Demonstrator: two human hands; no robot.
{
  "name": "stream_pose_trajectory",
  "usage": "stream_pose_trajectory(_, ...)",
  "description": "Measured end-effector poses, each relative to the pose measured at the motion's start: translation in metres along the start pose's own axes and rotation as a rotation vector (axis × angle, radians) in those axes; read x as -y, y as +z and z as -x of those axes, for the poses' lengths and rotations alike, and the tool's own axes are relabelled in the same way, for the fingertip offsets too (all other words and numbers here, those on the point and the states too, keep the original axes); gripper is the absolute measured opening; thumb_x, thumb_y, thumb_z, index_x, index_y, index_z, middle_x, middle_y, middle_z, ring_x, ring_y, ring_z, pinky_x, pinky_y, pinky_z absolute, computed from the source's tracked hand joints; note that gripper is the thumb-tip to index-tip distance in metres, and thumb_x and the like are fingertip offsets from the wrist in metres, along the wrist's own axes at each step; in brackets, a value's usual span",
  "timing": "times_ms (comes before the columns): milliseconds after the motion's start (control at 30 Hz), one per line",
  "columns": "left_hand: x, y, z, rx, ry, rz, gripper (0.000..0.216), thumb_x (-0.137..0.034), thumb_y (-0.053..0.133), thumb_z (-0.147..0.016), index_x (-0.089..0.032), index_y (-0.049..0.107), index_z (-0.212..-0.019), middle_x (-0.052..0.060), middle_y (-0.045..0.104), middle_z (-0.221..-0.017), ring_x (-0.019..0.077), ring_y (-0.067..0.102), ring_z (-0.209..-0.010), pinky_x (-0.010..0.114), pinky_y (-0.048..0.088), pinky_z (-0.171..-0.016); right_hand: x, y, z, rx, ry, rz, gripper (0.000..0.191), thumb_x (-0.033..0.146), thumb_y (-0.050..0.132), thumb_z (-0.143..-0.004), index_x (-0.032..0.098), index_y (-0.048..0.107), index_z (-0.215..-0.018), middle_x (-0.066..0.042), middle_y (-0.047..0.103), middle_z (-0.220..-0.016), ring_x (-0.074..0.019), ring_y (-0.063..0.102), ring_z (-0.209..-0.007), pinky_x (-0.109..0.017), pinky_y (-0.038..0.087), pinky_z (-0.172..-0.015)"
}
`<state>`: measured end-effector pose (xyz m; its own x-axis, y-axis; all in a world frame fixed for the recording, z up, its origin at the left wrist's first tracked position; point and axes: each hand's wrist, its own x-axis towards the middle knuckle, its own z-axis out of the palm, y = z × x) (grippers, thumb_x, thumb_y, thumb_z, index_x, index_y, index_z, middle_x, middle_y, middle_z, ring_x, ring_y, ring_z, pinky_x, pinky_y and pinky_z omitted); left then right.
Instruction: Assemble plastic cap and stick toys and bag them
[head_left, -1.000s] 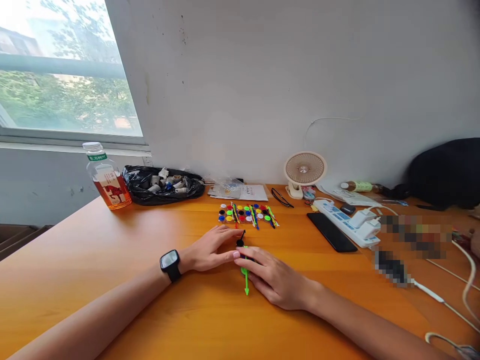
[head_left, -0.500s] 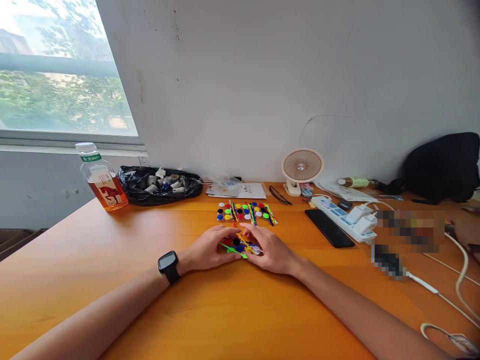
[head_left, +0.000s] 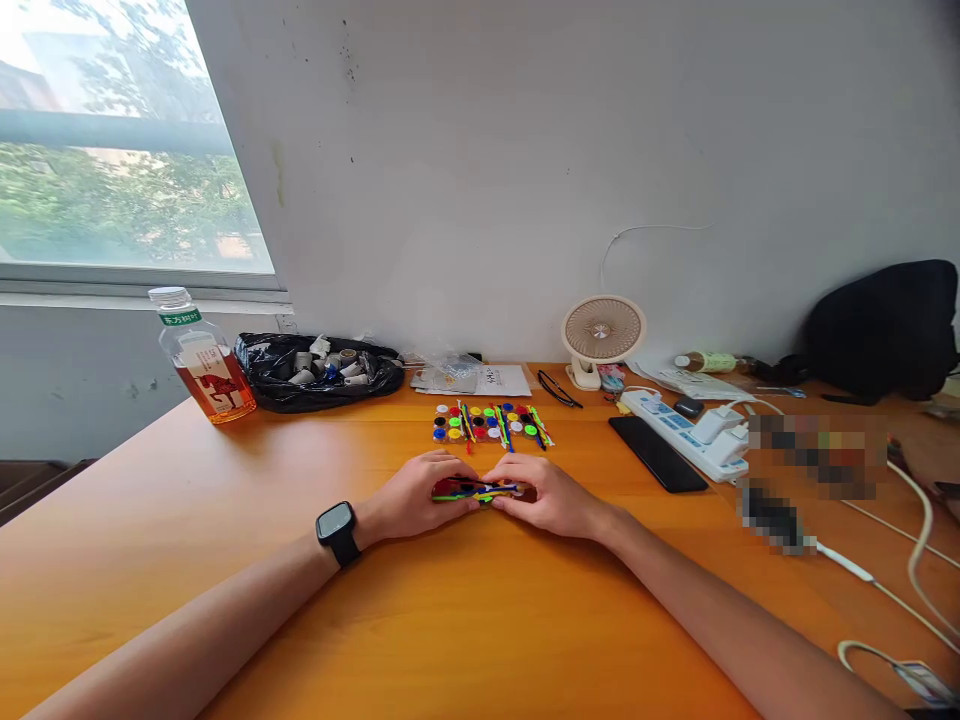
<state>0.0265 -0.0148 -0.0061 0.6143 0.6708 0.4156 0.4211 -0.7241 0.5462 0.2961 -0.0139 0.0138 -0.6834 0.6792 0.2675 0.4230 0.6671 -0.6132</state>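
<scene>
My left hand (head_left: 418, 494) curls around the left end of a small bunch of coloured paintbrushes (head_left: 484, 491). Around the other end close the fingers and thumb of my right hand (head_left: 544, 496). The brushes, green, yellow, blue and dark, lie roughly side by side across a strip of small paint pots (head_left: 464, 484), mostly hidden by them and by my hands. Just beyond stand more paint pots (head_left: 480, 423) with lids in several colours, with further brushes (head_left: 504, 428) laid over them in bunches.
At the left are a drink bottle (head_left: 208, 365) and a black plastic bag (head_left: 251, 362) of odds and ends. Papers (head_left: 506, 380), glasses (head_left: 559, 389) and a small fan (head_left: 603, 330) line the wall. A phone (head_left: 658, 455) and a power strip (head_left: 679, 432) lie to the right.
The brushes were spread at different angles over the pots; now they lie nearly parallel, level between my hands. My right hand has turned slightly and its fingers have drawn lower.
</scene>
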Motion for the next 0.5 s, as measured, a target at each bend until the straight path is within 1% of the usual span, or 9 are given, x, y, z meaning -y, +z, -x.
stream_pose_trajectory(100,-0.001,0.0,0.0,-0.002,0.017,-0.026,0.029,-0.045,0.066,-0.099,-0.027,0.072,-0.122,0.005,0.077,-0.112,0.0218,0.071,-0.102,0.035,0.056,-0.091,-0.001,-0.004,0.001,0.006,0.029,0.023,0.04,0.034,0.078,-0.089,0.026,0.071,-0.128,-0.006,0.073,-0.124,-0.0235,0.068,-0.111,-0.034,0.055,-0.097)
stream_pose_trajectory(233,-0.006,-0.002,0.0,-0.006,0.037,-0.075,0.035,-0.049,0.069,-0.096,-0.027,0.07,-0.124,0.005,0.077,-0.112,0.0235,0.071,-0.102,0.037,0.056,-0.09,-0.003,-0.01,0.004,0.026,0.068,0.025,0.046,0.039,0.084,-0.083,0.026,0.07,-0.125,-0.006,0.073,-0.122,-0.0231,0.07,-0.105,-0.034,0.058,-0.092)
stream_pose_trajectory(300,-0.008,-0.005,0.0,-0.024,0.045,-0.106,0.04,-0.05,0.071,-0.095,-0.027,0.068,-0.127,0.006,0.076,-0.117,0.0255,0.07,-0.107,0.04,0.055,-0.096,-0.003,-0.012,0.005,0.011,0.082,0.011,0.046,0.044,0.082,-0.085,0.026,0.069,-0.126,-0.006,0.072,-0.122,-0.0226,0.07,-0.104,-0.033,0.06,-0.087)
stream_pose_trajectory(367,-0.009,-0.007,-0.001,-0.062,0.035,-0.134,0.04,-0.05,0.067,-0.098,-0.027,0.066,-0.13,0.007,0.075,-0.122,0.0269,0.068,-0.113,0.043,0.052,-0.102,-0.002,-0.012,0.005,-0.029,0.071,0.034,0.041,0.047,0.075,-0.092,0.026,0.068,-0.126,-0.008,0.072,-0.123,-0.0231,0.069,-0.106,-0.032,0.061,-0.083)
stream_pose_trajectory(433,-0.007,-0.01,-0.004,-0.106,0.017,-0.16,0.033,-0.046,0.06,-0.103,-0.028,0.065,-0.131,0.007,0.074,-0.124,0.0267,0.067,-0.117,0.044,0.052,-0.104,-0.002,-0.013,0.003,-0.096,0.014,0.112,0.033,0.044,0.068,-0.098,0.025,0.069,-0.124,-0.009,0.073,-0.121,-0.0248,0.069,-0.11,-0.037,0.06,-0.088)
stream_pose_trajectory(500,0.0,-0.013,-0.008,-0.155,0.005,-0.198,0.028,-0.042,0.053,-0.107,-0.028,0.066,-0.127,0.007,0.071,-0.129,0.0266,0.064,-0.12,0.044,0.051,-0.106,-0.002,-0.015,-0.001,-0.156,-0.067,0.215,0.027,0.041,0.064,-0.1,0.025,0.07,-0.121,-0.01,0.074,-0.118,-0.0272,0.068,-0.113,-0.044,0.057,-0.098)
